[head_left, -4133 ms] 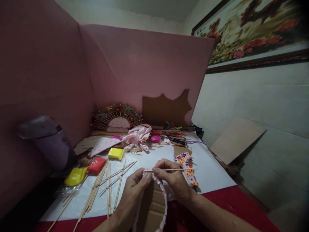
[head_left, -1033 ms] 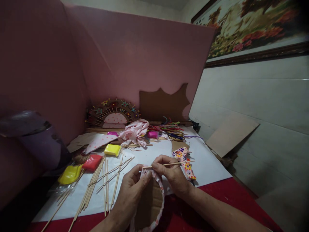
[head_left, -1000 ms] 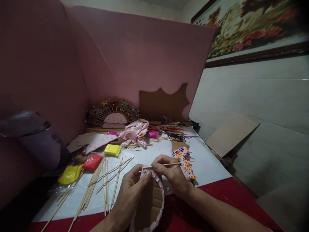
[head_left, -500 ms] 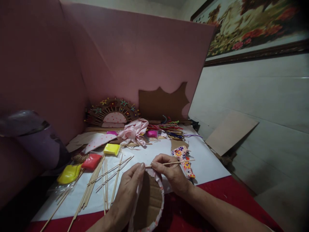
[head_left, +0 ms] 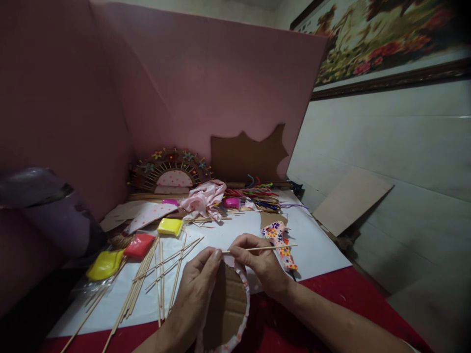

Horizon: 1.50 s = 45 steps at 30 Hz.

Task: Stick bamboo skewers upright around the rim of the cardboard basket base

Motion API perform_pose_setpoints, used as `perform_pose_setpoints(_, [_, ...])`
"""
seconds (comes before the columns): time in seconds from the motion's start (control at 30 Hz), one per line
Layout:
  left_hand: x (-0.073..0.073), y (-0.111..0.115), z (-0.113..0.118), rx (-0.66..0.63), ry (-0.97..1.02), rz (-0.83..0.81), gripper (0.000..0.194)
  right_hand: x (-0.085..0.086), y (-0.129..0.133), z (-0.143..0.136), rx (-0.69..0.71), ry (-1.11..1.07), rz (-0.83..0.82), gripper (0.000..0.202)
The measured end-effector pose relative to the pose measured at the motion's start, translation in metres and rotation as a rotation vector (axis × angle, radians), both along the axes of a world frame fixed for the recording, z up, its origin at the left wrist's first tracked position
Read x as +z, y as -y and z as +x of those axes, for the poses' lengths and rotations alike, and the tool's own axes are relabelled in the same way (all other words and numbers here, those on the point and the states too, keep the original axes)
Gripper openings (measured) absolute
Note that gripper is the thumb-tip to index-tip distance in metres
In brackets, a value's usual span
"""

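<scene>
Left hand [head_left: 192, 289] has shifted since the earlier frame: thumb was lower on the cloth edging [head_left: 247, 294], now up at one end of the thin stick [head_left: 274, 248]. Right hand [head_left: 263, 262] pinches the stick between thumb and fingers, far end jutting past the knuckles. Cardboard piece [head_left: 226, 306] hangs upright below, edging around its rim; left fingers probably grip its top, but hidden, cannot tell. Judgement: light pinch, both thumbs close together, stick steady against the rim; heavy pressure could snap it or crumple the cloth. Glue gun [head_left: 281, 244] lies just beyond the right hand; keep knuckles off its nozzle.
</scene>
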<state>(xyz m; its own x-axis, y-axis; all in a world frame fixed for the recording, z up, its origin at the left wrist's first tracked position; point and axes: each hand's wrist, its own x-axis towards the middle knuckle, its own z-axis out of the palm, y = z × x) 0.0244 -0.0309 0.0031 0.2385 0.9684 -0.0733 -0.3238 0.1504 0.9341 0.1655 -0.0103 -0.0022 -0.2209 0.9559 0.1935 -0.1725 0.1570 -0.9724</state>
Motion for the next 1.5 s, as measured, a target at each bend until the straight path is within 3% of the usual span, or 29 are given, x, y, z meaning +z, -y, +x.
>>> perform_pose_setpoints(0.33, [0.0028,0.0023,-0.0007,-0.055,0.043,-0.043,0.015,-0.0011,-0.001,0.0012,-0.094,0.068,0.055,0.022])
perform_pose_setpoints(1.0, [-0.0035,0.002,0.0007,-0.008,0.031,0.003,0.012,-0.0046,-0.0002,-0.0028,-0.06,-0.009,0.035,0.023])
perform_pose_setpoints(1.27, [0.0,0.0019,0.0023,-0.086,0.091,-0.035,0.018,-0.0041,-0.002,-0.001,-0.132,0.062,0.068,0.02])
perform_pose_setpoints(1.5, [-0.0014,0.0019,0.0023,-0.11,0.129,-0.088,0.02,-0.004,-0.0006,-0.0011,-0.09,0.049,0.042,0.02])
